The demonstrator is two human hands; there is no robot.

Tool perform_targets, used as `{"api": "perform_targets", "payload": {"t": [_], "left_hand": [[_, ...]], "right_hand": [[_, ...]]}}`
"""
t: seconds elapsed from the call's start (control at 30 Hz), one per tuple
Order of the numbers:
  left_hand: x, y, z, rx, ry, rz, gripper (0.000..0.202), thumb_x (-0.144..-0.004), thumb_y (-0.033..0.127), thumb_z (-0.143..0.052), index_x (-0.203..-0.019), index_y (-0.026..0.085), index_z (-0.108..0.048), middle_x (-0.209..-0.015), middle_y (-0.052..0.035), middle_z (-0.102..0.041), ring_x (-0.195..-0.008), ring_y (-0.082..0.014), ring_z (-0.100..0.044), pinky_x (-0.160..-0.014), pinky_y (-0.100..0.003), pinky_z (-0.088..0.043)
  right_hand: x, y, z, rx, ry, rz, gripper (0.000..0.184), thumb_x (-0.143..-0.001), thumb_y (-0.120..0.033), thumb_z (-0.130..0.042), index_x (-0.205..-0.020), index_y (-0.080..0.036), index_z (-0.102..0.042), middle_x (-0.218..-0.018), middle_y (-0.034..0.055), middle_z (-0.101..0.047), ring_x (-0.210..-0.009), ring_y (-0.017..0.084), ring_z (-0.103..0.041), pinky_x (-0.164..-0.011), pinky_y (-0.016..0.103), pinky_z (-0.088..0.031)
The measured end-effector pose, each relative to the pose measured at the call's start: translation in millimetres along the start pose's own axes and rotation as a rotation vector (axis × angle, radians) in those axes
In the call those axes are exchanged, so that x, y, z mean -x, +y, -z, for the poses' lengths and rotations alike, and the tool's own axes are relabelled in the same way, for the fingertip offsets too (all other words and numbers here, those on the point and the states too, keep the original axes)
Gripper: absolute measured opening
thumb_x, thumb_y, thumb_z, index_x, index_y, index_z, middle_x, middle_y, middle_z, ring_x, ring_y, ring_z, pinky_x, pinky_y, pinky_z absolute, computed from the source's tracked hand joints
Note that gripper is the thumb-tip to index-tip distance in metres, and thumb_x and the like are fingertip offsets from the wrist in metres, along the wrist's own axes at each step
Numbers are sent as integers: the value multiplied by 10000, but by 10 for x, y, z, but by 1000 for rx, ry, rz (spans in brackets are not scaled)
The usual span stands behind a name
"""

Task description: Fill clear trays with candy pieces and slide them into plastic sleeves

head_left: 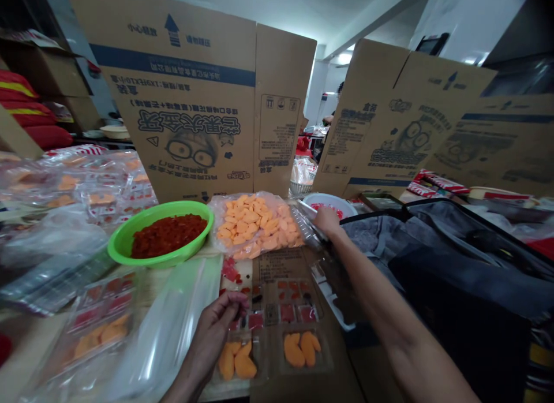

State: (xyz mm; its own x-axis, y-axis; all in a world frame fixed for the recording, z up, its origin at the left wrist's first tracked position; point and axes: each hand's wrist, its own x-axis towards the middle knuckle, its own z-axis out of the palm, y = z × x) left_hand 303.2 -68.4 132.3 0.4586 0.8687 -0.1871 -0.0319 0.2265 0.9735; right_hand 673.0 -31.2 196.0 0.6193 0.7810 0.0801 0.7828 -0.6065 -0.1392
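My left hand (220, 316) hovers over the left of two clear plastic trays, its fingertips pressed together; I cannot make out what they hold, if anything. That left tray holds orange curved pieces (237, 361) and red packets (255, 319). Beside it lies the right tray (318, 357), with orange pieces, two red packets and small red-brown pieces in its compartments. Farther off, my right hand (328, 221) reaches to the near edge of a white bowl (348, 202) of small red items. Its fingers are mostly hidden and blurred.
A green basin (121, 244) holds red-brown pieces, beside a clear bag of orange pieces (255, 224). Clear plastic sleeves (173, 328) and a filled tray (99, 328) lie left. A dark open bag (450, 276) stands right. Cardboard boxes (277, 74) rise behind.
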Motion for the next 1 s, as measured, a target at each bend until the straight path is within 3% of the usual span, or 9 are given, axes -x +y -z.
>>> {"api": "perform_targets", "payload": {"t": [0.23, 0.37, 0.43, 0.5, 0.6, 0.7, 0.8, 0.9, 1.0], "left_hand": [[-102, 90, -387, 38, -94, -27, 350, -722, 444, -782, -922, 158, -756, -885, -88, -753, -849, -219, -677, -816, -308, -512], [-96, 193, -815, 246, -245, -50, 535, -767, 484, -774, -1208, 199, -672, -1215, -124, -704, -1100, -264, -663, -915, -361, -524], [-112, 210, -967, 414, -230, -81, 567, -774, 503, -763, -1243, 213, -632, -1260, -116, -685, -1111, -264, -666, -906, -370, -542], [-142, 184, -1015, 485, -105, -88, 503, -750, 459, -780, -1147, 172, -664, -1130, -106, -735, -1036, -255, -695, -882, -351, -554], [-173, 100, -862, 470, 63, -38, 434, -677, 310, -807, -1055, 127, -697, -935, -79, -770, -923, -245, -722, -831, -326, -569], [-168, 64, -507, 436, 176, 15, 387, -668, 212, -781, -1034, 115, -705, -887, -61, -773, -818, -216, -726, -779, -312, -584], [-127, 117, -116, 407, 319, 20, 256, -713, 119, -710, -968, 104, -715, -867, -53, -769, -771, -171, -718, -768, -265, -589], [-47, 186, 157, 402, 418, 25, 244, -760, 54, -630, -985, 94, -715, -846, -65, -764, -780, -159, -724, -784, -244, -598], [41, 189, 269, 383, 414, 76, 248, -799, 49, -594, -1016, 86, -708, -859, -91, -767, -789, -175, -736, -766, -252, -613]], "right_hand": [[600, 64, 582, -168, 238, 90, 348, -930, -195, -441, -1075, -116, -747, -984, 150, -756, -965, 269, -685, -808, 295, -474], [1490, -189, 342, -301, 289, 269, 429, -943, -189, -389, -1261, -151, -674, -929, 118, -759, -824, 234, -692, -777, 297, -496], [1994, -363, 107, -289, 203, 450, 527, -915, -178, -445, -1430, -113, -536, -1137, 184, -725, -993, 271, -688, -869, 333, -504], [2397, -484, -92, -254, 135, 592, 599, -894, -197, -494, -1481, -80, -462, -1429, 252, -542, -1296, 351, -536, -1012, 445, -458], [2599, -465, -231, -258, -27, 729, 572, -910, -244, -508, -1476, -172, -473, -1577, 183, -385, -1444, 339, -366, -1079, 520, -406], [2349, -175, -253, -217, -139, 596, 527, -891, -166, -513, -1416, -209, -536, -1539, 149, -450, -1408, 278, -427, -1095, 472, -400], [2016, 229, -298, -4, -215, 427, 760, -763, -151, -666, -1492, -160, -450, -1580, 218, -357, -1447, 371, -348, -1107, 548, -359], [1881, 528, -414, 214, -349, 536, 1083, -613, -157, -793, -1578, -223, -305, -1639, 201, -235, -1490, 443, -212, -1132, 628, -274], [1896, 671, -559, 357, -405, 611, 1234, -520, -146, -845, -1598, -231, -249, -1618, 224, -272, -1478, 465, -218, -1145, 641, -232]]}}
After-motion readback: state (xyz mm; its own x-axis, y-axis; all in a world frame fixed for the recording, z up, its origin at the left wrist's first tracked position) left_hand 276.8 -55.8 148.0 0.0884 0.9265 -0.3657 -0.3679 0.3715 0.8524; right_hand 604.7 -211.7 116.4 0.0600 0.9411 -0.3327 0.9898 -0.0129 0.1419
